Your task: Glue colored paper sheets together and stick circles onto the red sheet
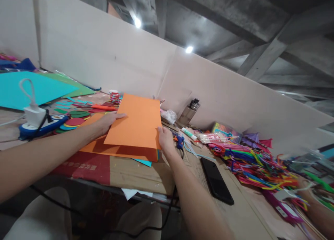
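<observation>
An orange sheet of paper (137, 120) is held between my two hands, tilted a little above the table. My left hand (111, 121) grips its left edge, with the thumb lying on top. On the opposite edge, my right hand (166, 139) is closed around the lower right side; some of its fingers are hidden behind the paper. Underneath lies more orange paper (97, 148), with a corner of a light blue sheet (143, 162) poking out at the front. Coloured paper circles (75, 121) lie to the left of my left hand, and a blue glue gun (180, 141) is close to my right hand.
A black phone (216, 181) rests on cardboard (235, 212) at right. Beyond it are piled pipe cleaners (250, 160), a glue stick (189, 133) and a bottle (189, 113). A power strip (43, 126) stands left. Another person's arm (317, 205) shows at far right.
</observation>
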{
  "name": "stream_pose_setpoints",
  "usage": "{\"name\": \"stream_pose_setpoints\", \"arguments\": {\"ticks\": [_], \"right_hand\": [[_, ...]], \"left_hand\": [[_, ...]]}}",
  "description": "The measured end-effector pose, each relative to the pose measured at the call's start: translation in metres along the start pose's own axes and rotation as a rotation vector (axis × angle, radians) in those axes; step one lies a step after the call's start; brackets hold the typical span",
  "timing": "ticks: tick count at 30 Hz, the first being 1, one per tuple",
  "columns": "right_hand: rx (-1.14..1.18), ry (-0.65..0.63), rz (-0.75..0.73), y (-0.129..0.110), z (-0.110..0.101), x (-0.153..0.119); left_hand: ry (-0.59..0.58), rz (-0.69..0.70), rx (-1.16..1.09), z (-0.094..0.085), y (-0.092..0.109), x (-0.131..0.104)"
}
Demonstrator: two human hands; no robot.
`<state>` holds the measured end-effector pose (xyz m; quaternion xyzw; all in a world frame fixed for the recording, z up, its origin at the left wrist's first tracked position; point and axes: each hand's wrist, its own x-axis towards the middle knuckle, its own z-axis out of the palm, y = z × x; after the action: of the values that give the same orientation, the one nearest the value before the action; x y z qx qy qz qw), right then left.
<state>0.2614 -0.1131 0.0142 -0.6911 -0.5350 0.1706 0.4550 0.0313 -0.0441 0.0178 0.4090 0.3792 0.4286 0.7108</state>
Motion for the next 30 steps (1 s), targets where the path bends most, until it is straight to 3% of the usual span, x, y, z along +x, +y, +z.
{"name": "stream_pose_setpoints", "arguments": {"ticks": [6, 10, 15, 23, 26, 30], "right_hand": [[0.478, -0.214, 0.215, 0.008, 0.005, 0.001], [0.495, -0.078, 0.150, 0.009, 0.004, 0.004], [0.540, -0.020, 0.113, 0.008, 0.002, 0.004], [0.665, -0.268, 0.232, 0.002, 0.002, -0.005], [0.590, -0.211, 0.219, -0.001, 0.002, -0.006], [0.542, -0.047, 0.167, -0.006, 0.002, -0.006]], "left_hand": [[-0.097, 0.178, 0.010, -0.004, -0.003, 0.007], [-0.115, 0.111, -0.030, -0.002, -0.004, 0.005], [-0.284, -0.004, 0.034, -0.002, -0.007, 0.001], [-0.126, 0.101, -0.009, -0.001, -0.004, 0.003], [-0.100, 0.166, -0.068, -0.003, -0.004, 0.006], [-0.127, 0.055, -0.070, -0.001, -0.004, 0.002]]}}
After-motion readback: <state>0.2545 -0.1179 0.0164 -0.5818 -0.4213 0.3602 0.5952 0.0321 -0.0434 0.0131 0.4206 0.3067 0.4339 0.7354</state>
